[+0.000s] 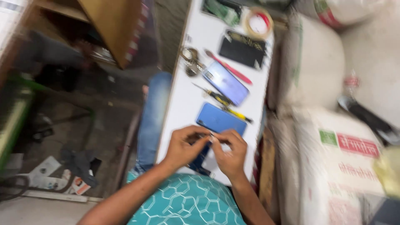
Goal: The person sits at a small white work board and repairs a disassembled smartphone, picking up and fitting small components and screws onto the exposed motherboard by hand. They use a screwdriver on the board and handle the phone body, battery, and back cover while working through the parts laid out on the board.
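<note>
- White narrow tabletop (189, 98), running away from the viewer, well lit.
- Grey concrete floor (104, 112) at left, dusty, with scattered papers (46, 171) and a dark rag (81, 164).
- Green metal frame (16, 112) at far left.
- Wooden shelf unit (112, 29) at upper left.
- Stacked white woven sacks (333, 137) at right, printed in red and green.

White sacks (333, 175) stand stacked just beside the table's right edge, the nearest one bearing a green square and red band label (350, 143), another at the top right corner showing green and red print (327, 8), while printed papers (62, 177) lie on the floor at left.
</note>
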The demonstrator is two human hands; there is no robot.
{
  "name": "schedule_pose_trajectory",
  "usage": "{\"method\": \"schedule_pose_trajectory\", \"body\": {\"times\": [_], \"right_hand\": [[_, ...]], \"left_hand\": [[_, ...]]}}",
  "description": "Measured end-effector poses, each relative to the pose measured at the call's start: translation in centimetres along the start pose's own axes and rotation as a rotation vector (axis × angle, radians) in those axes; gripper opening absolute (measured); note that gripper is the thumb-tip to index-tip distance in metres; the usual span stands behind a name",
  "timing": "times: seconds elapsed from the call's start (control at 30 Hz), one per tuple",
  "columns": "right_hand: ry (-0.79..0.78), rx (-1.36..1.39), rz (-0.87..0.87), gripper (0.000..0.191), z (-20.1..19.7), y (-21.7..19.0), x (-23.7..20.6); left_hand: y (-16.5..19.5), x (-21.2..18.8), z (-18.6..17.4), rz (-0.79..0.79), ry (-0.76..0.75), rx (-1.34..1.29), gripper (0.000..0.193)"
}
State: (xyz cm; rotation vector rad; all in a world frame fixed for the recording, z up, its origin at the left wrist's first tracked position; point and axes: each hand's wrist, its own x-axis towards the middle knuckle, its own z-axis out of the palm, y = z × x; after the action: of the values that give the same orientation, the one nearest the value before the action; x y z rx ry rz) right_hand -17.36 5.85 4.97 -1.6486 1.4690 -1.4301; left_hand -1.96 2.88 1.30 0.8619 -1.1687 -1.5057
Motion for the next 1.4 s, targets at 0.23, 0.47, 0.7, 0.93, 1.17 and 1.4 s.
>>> {"method": "schedule_pose_trajectory", "body": {"times": [0.23,0.47,0.7,0.93,1.17,1.4], "right_hand": [[0.017,-0.041,0.041,0.007,0.8,-1.8,-1.4],[-0.015,0.007,0.157,0.005,1.2,-1.2,-1.9],[-0.09,0.012,0.144,0.002,0.9,-0.5,-2.2],[-0.154,0.187,0.249,0.006,0.8,2.0,-2.8],[-0.202,0.307,0.317,0.007,0.5,3.9,-3.1],[-0.155,0.212,0.361,0.004,0.3,3.1,-2.3]], "left_hand": [[3.9,-1.9,-0.8,0.033,0.006,0.128,0.013],[5.9,-2.2,-1.1,0.115,0.009,0.336,0.012],[5.8,-2.6,-1.5,0.034,-0.01,0.384,0.011],[4.9,-2.7,-1.5,-0.027,-0.03,0.315,0.009],[3.8,-2.7,-1.2,-0.047,-0.037,0.277,0.009],[3.6,-1.6,-0.7,-0.036,-0.034,0.508,0.01]]}}
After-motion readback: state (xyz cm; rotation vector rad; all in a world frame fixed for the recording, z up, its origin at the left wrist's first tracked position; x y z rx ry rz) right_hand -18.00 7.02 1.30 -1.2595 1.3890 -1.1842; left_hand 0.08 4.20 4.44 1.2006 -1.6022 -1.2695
